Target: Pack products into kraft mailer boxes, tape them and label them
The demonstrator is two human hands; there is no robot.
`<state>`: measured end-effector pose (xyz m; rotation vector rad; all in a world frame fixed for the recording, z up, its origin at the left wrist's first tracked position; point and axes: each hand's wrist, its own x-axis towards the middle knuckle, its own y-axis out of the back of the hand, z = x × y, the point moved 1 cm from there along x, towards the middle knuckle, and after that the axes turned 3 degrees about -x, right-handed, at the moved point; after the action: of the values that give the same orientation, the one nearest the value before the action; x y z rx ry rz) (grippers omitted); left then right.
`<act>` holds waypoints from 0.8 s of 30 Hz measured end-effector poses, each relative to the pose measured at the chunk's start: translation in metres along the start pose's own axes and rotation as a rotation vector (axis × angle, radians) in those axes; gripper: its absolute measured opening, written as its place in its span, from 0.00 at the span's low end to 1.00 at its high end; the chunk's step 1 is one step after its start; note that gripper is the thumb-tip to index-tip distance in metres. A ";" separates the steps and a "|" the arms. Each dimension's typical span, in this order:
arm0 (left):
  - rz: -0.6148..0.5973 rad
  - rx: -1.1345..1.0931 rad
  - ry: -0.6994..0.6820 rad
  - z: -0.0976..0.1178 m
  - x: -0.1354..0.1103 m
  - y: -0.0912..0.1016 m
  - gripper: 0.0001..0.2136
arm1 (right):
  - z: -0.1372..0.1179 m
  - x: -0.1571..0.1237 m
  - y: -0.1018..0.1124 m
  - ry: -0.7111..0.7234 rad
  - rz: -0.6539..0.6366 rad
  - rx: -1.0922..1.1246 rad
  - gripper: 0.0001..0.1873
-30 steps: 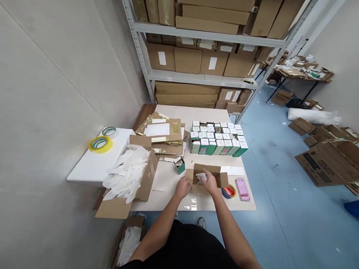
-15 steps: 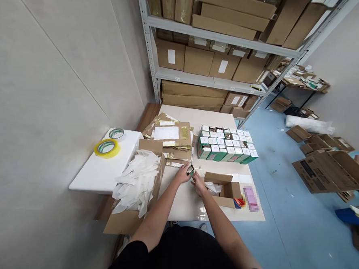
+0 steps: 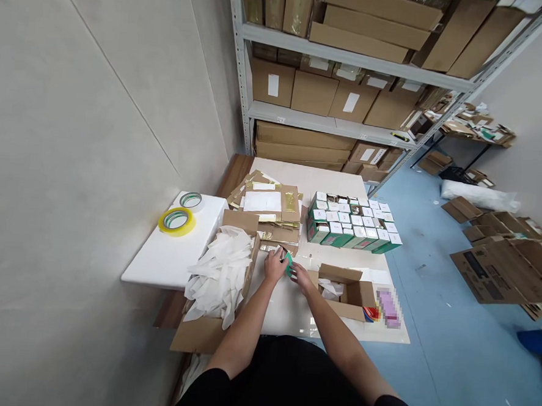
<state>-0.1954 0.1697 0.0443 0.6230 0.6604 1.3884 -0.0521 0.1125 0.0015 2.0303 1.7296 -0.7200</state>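
Both hands meet over the white table (image 3: 327, 179) around a small green box (image 3: 289, 263). My left hand (image 3: 274, 266) grips its left side with curled fingers. Pressed against its right side, my right hand (image 3: 301, 276) also has closed fingers on it. An open brown cardboard box (image 3: 346, 285) with white packets inside lies just right of my right hand. A carton of white plastic sleeves (image 3: 221, 272) stands left of my left hand. Rows of several green-and-white boxes (image 3: 353, 223) sit farther back on the table.
Flattened gold-edged cartons (image 3: 268, 204) are stacked behind my hands. Two tape rolls (image 3: 177, 220) rest on a white side table (image 3: 166, 259). A pink object (image 3: 389, 307) and a red one (image 3: 371, 312) lie at the table's right edge. Shelving (image 3: 353, 55) holds brown cartons; open cartons (image 3: 501, 266) litter the blue floor.
Both hands left the open cardboard box and moved left and forward to the small green box, now holding it between them. The view has also shifted leftward.
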 end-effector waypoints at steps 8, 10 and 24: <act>0.164 -0.261 -0.045 0.024 -0.014 0.065 0.25 | -0.019 -0.005 0.027 0.252 0.214 -0.045 0.38; 0.186 -0.369 -0.043 0.032 -0.017 0.076 0.24 | -0.028 -0.011 0.036 0.328 0.213 -0.008 0.42; -0.019 -0.786 0.114 0.121 -0.066 -0.037 0.26 | -0.044 -0.094 0.176 0.401 0.512 0.051 0.41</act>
<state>-0.0860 0.0995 0.1023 -0.0890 0.1649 1.5281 0.1162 0.0338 0.0851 2.6356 1.2731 -0.2015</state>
